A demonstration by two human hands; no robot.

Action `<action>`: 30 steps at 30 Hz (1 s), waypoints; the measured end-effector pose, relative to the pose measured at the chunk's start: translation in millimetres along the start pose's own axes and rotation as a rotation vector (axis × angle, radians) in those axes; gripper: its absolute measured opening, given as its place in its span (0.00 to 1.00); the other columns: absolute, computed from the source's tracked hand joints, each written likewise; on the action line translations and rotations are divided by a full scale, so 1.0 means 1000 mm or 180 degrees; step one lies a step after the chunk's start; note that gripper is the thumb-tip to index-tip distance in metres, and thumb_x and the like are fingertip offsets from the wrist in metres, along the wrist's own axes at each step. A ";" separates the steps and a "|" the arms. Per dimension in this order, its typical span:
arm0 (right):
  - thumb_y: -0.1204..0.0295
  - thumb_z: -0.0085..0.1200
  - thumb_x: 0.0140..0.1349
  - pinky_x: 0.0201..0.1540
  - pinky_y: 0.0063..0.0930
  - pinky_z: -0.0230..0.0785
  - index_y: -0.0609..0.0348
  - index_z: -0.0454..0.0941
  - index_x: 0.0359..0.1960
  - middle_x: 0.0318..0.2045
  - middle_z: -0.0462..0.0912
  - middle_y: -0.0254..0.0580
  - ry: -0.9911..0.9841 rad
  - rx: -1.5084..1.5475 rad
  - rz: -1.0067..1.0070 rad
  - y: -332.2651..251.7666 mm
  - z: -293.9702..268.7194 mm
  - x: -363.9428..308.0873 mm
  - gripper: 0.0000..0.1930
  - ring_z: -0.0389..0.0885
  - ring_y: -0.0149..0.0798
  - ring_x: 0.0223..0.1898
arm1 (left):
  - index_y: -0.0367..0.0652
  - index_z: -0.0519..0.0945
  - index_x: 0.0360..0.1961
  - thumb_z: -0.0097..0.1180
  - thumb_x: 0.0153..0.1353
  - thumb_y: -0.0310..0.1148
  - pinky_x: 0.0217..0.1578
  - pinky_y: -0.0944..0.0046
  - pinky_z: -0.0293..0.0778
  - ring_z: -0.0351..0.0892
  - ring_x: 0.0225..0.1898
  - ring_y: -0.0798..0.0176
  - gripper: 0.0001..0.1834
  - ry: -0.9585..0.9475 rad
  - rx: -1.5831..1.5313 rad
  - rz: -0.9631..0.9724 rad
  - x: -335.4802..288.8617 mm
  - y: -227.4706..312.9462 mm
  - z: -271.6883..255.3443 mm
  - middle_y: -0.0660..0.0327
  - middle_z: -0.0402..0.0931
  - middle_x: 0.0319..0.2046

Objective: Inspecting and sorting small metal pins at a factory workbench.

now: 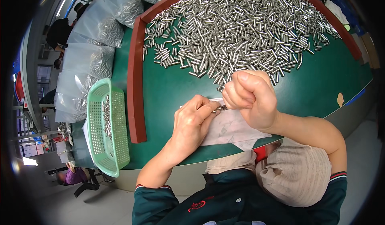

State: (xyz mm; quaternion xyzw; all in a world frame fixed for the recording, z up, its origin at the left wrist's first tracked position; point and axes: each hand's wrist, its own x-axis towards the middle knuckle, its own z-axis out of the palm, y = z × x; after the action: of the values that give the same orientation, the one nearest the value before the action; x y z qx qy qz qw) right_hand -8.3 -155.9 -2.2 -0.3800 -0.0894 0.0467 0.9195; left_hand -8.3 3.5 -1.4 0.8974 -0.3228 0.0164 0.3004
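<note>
A large heap of small shiny metal pins (240,28) spreads over the green tabletop (172,84). My left hand (190,122) is closed, and a few metal pins (217,109) show at its thumb and fingertips, above a pale cloth (230,130). Beside it, to the right, my right hand (253,98) is curled like a fist at the near tip of the heap. Its fingertips are turned inward, so whatever they hold is hidden. The two hands are very close together over the cloth.
A dark red wooden border (137,84) fences the heap at left, back and right. Left of it stands a green plastic basket (121,120) with some pins inside. Clear plastic bags (78,60) of pins line the left side. Several people are in the left background.
</note>
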 end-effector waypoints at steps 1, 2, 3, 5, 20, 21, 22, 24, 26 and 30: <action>0.69 0.33 0.57 0.15 0.21 0.41 0.51 0.50 0.07 0.05 0.51 0.28 0.0010 0.0013 -0.0002 0.000 0.000 0.000 0.19 0.45 0.25 0.10 | 0.39 0.77 0.28 0.58 0.41 0.22 0.23 0.63 0.68 0.72 0.23 0.57 0.09 -0.0005 -0.0002 -0.0001 0.000 0.000 0.000 0.59 0.70 0.22; 0.69 0.33 0.57 0.15 0.21 0.41 0.51 0.50 0.07 0.05 0.51 0.28 0.0013 0.0016 0.0000 0.000 0.000 0.000 0.19 0.45 0.25 0.10 | 0.39 0.77 0.28 0.58 0.41 0.22 0.23 0.63 0.68 0.72 0.24 0.57 0.09 0.0005 -0.0004 -0.0003 0.000 0.000 0.000 0.59 0.70 0.22; 0.69 0.33 0.57 0.15 0.21 0.41 0.51 0.50 0.07 0.05 0.51 0.28 -0.0005 -0.0006 -0.0005 0.000 0.000 0.000 0.19 0.45 0.25 0.10 | 0.39 0.77 0.28 0.58 0.41 0.22 0.23 0.63 0.68 0.72 0.24 0.57 0.09 0.0014 -0.0005 -0.0005 0.000 0.000 0.000 0.59 0.70 0.22; 0.69 0.33 0.58 0.15 0.21 0.41 0.51 0.50 0.07 0.05 0.51 0.28 -0.0017 -0.0028 -0.0011 0.000 0.000 0.000 0.19 0.45 0.25 0.10 | 0.39 0.77 0.28 0.58 0.41 0.22 0.23 0.63 0.68 0.72 0.24 0.57 0.09 0.0013 -0.0020 -0.0009 0.000 0.000 0.000 0.59 0.70 0.22; 0.68 0.34 0.57 0.16 0.20 0.42 0.52 0.50 0.07 0.05 0.52 0.29 -0.0062 -0.0184 -0.0096 0.002 0.000 0.000 0.19 0.46 0.25 0.10 | 0.40 0.77 0.28 0.59 0.40 0.22 0.23 0.63 0.68 0.72 0.23 0.57 0.09 0.0018 0.0019 0.0094 0.002 -0.002 0.002 0.60 0.69 0.21; 0.69 0.34 0.57 0.16 0.20 0.42 0.52 0.50 0.07 0.05 0.52 0.29 -0.0061 -0.0180 -0.0084 0.002 -0.001 -0.001 0.19 0.46 0.25 0.10 | 0.40 0.77 0.28 0.59 0.40 0.22 0.23 0.63 0.68 0.72 0.23 0.57 0.09 0.0023 0.0012 0.0106 0.002 -0.002 0.003 0.60 0.69 0.21; 0.69 0.34 0.57 0.16 0.20 0.42 0.52 0.50 0.07 0.05 0.52 0.29 -0.0059 -0.0177 -0.0071 0.002 -0.002 -0.001 0.19 0.46 0.25 0.10 | 0.40 0.77 0.28 0.59 0.40 0.22 0.23 0.63 0.68 0.72 0.23 0.57 0.09 0.0013 0.0007 0.0115 0.002 -0.002 0.003 0.60 0.69 0.21; 0.69 0.34 0.57 0.16 0.20 0.42 0.52 0.50 0.07 0.05 0.52 0.29 -0.0033 -0.0149 -0.0062 0.001 -0.001 -0.001 0.19 0.46 0.25 0.10 | 0.40 0.77 0.28 0.58 0.40 0.22 0.23 0.63 0.68 0.72 0.23 0.57 0.09 0.0010 0.0066 0.0128 0.001 -0.001 0.003 0.60 0.69 0.22; 0.69 0.35 0.57 0.16 0.20 0.42 0.52 0.50 0.07 0.05 0.52 0.29 -0.0006 -0.0120 -0.0050 0.001 0.000 -0.002 0.19 0.46 0.25 0.11 | 0.40 0.77 0.28 0.58 0.40 0.22 0.23 0.63 0.68 0.72 0.23 0.58 0.09 -0.0001 0.0093 0.0138 0.000 -0.001 0.003 0.59 0.69 0.22; 0.69 0.35 0.57 0.16 0.20 0.42 0.53 0.51 0.08 0.06 0.52 0.28 -0.0036 -0.0177 -0.0055 0.002 0.000 0.000 0.19 0.47 0.24 0.11 | 0.39 0.76 0.28 0.57 0.41 0.21 0.22 0.63 0.68 0.71 0.23 0.58 0.10 -0.0009 0.0171 0.0213 0.001 -0.002 0.003 0.60 0.69 0.22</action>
State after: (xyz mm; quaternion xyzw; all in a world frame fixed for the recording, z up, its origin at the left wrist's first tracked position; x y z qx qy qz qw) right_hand -8.6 -154.5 -3.4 -0.4043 -0.0991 0.0384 0.9084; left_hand -6.9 2.1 -4.6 0.8938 -0.3525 0.0338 0.2751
